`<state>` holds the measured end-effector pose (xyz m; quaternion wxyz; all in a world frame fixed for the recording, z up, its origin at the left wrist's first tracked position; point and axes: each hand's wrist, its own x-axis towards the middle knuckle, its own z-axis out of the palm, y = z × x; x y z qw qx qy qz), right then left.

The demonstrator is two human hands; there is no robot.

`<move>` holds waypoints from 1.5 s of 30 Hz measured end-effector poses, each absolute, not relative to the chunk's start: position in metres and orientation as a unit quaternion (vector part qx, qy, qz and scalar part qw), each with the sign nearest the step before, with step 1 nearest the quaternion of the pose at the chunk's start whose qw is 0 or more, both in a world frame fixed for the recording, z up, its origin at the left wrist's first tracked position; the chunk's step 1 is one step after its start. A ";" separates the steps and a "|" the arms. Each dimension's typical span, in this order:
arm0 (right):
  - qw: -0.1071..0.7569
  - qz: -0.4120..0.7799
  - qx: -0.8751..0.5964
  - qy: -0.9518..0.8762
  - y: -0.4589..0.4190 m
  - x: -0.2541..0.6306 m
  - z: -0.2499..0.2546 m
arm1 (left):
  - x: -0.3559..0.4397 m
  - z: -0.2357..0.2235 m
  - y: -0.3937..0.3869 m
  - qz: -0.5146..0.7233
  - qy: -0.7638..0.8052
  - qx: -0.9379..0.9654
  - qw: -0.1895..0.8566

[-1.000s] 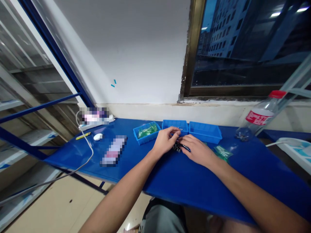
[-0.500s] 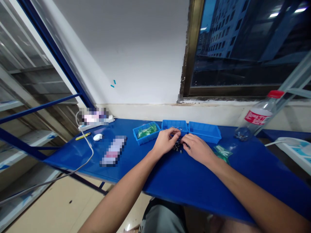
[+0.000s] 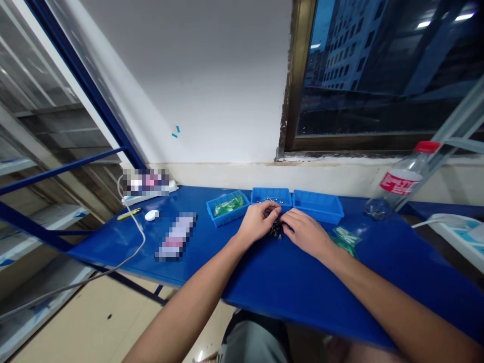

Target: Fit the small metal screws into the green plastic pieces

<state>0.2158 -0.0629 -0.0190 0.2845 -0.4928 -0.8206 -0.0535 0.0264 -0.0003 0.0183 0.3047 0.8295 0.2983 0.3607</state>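
Note:
My left hand (image 3: 259,220) is curled with thumb and fingertips together, just in front of the middle blue bin (image 3: 257,193); what it pinches is too small to make out. Close on its right, my right hand (image 3: 303,228) is closed too, its fingertips almost meeting those of the left. Whatever lies in its fingers is hidden. Below and between the hands sits a small pile of dark and silvery metal pieces (image 3: 275,231), partly covered by the fingers. Thin, shiny screw-like pieces (image 3: 273,199) show inside the middle bin.
The left blue bin (image 3: 230,220) holds green plastic packets (image 3: 229,203); a right blue bin (image 3: 321,205) stands opposite. Clear-green bags (image 3: 346,237) lie by my right forearm. A red-capped bottle (image 3: 401,180), blurred phone-like item (image 3: 177,236), white round object (image 3: 152,215), yellow cutter (image 3: 129,214) and cable (image 3: 139,247) surround them.
My right hand has shifted slightly left, and its fingertips have come up closer to the left hand's. The left hand stays nearly in place.

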 end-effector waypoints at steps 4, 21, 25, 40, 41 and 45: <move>0.386 -0.023 -0.504 -0.772 -0.064 0.217 -0.015 | 0.025 0.020 -0.001 0.355 0.302 0.828 0.312; 0.533 0.069 -0.491 -0.685 -0.074 0.209 -0.003 | 0.028 0.001 0.011 0.360 0.292 0.735 0.495; 0.539 0.138 -0.519 -0.648 -0.071 0.211 -0.010 | 0.028 0.003 0.009 0.369 0.302 0.762 0.438; 0.523 0.188 -0.537 -0.635 -0.067 0.209 -0.015 | 0.031 0.005 0.005 0.371 0.267 0.799 0.391; 0.521 0.175 -0.538 -0.639 -0.067 0.210 -0.014 | 0.031 0.006 0.005 0.368 0.266 0.798 0.396; 0.507 0.119 -0.552 -0.651 -0.066 0.214 -0.014 | 0.028 0.013 0.000 0.349 0.284 0.817 0.361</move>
